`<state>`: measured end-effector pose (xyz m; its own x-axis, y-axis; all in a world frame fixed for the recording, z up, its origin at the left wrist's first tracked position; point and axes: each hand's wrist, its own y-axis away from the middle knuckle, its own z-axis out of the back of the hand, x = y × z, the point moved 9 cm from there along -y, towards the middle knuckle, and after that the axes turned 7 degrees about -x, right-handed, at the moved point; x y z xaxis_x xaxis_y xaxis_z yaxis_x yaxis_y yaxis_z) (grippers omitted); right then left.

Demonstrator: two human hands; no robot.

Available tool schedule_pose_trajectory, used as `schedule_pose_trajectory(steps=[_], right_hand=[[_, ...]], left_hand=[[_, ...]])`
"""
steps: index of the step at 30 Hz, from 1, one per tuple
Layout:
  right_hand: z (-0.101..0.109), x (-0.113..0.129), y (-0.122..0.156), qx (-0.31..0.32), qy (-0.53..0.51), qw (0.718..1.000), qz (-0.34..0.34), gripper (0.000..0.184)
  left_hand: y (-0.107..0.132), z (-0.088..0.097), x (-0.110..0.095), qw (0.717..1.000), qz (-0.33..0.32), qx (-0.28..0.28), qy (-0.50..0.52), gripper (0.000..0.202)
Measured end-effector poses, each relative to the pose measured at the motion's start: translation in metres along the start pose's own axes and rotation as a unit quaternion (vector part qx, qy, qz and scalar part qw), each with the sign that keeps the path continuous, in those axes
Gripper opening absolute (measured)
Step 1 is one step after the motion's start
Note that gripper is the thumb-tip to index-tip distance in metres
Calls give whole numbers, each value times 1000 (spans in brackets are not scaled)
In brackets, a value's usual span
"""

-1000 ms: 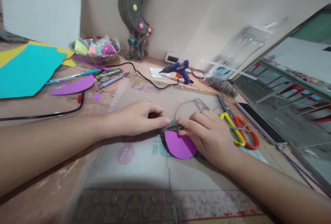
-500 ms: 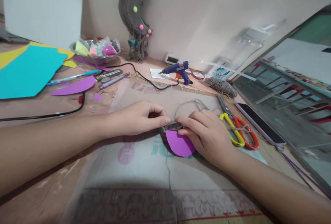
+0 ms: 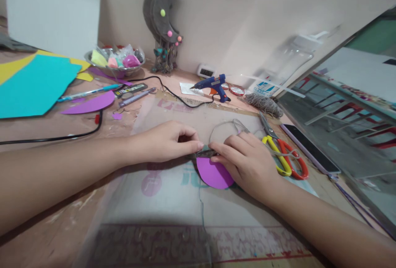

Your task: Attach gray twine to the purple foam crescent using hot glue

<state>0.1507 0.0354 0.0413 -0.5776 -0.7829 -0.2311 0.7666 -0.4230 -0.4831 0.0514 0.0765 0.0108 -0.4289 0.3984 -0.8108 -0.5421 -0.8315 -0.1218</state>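
A rounded purple foam piece (image 3: 213, 174) lies on a clear plastic sheet (image 3: 173, 202) over the table. My left hand (image 3: 167, 141) rests with curled fingers, its fingertips pressing on a small dark strip (image 3: 204, 153) at the purple piece's top edge. My right hand (image 3: 247, 161) lies over the right side of the purple piece, its fingers pressed down on the same strip. A loop of thin grey wire (image 3: 227, 124) sits just behind the hands.
Yellow- and orange-handled scissors (image 3: 283, 156) and a phone (image 3: 309, 148) lie to the right. A blue glue gun (image 3: 213, 84) with its black cord (image 3: 62, 137), twine (image 3: 262, 103), a bowl of pom-poms (image 3: 116, 62), pens and teal foam sheet (image 3: 31, 86) lie behind and to the left.
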Motion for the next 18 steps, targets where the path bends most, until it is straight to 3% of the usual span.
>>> schedule_pose_trajectory(steps=[13, 18], right_hand=[[2, 0, -1, -12, -18, 1000, 2, 21], [5, -8, 1, -40, -73, 996, -34, 22]], left_hand=[[0, 0, -2, 1000, -7, -2, 4, 26], [0, 0, 0, 1000, -1, -5, 10, 26]])
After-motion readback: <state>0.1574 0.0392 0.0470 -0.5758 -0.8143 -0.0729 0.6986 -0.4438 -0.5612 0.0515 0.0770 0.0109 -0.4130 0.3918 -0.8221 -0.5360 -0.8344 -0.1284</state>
